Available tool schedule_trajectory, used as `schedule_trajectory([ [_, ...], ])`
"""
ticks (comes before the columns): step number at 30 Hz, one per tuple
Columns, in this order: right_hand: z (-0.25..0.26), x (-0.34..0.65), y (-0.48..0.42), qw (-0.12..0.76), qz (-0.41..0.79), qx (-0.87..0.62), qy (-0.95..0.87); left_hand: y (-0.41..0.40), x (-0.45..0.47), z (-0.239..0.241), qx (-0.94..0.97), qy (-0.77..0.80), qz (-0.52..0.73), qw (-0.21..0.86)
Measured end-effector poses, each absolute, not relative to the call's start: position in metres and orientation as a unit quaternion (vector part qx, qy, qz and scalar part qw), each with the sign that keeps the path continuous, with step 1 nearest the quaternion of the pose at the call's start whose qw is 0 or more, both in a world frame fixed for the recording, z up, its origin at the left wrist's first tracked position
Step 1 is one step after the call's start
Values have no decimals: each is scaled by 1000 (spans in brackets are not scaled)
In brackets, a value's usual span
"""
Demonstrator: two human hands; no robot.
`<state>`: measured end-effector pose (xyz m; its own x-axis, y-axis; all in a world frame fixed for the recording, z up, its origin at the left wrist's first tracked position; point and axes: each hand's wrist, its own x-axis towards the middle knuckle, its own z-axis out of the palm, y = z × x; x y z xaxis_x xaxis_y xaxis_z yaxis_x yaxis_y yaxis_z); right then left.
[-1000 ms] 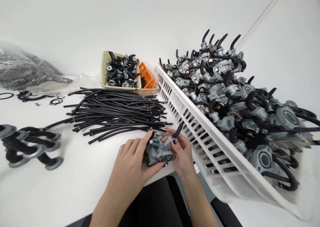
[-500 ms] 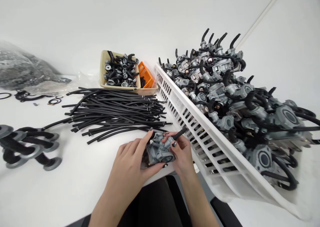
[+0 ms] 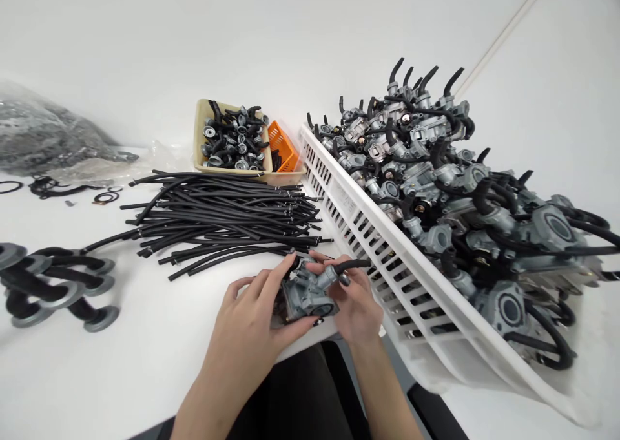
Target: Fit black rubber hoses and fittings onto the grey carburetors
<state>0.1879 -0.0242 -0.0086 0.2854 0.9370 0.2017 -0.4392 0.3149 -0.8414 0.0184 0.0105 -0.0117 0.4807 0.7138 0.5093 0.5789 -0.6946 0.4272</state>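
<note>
A grey metal carburetor is held between my two hands just over the table's front edge. My left hand grips its left side, thumb along the front and fingers over the top. At its upper right, my right hand closes its fingers around the round grey cap. From that cap a short black rubber boot sticks out to the right. The underside and far side of the carburetor are hidden by my hands.
A white slatted basket heaped with carburetors stands at right. Black hoses lie behind my hands. A cream bin of capped boots, an orange basket and a plastic bag sit further back. Capped boots lie at left.
The grey cap with its black boot has turned, so the boot points more to the right and less upward. My right hand has shifted slightly with it; my left hand stays in place.
</note>
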Motion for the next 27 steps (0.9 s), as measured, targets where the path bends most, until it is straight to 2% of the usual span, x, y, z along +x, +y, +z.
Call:
schedule_trajectory([
  [20, -12, 187, -20, 710, 444, -377, -396, 10, 17, -16, 843, 386, 353, 124],
  [27, -13, 187, -19, 707, 392, -397, -435, 10, 18, -12, 857, 362, 350, 110],
])
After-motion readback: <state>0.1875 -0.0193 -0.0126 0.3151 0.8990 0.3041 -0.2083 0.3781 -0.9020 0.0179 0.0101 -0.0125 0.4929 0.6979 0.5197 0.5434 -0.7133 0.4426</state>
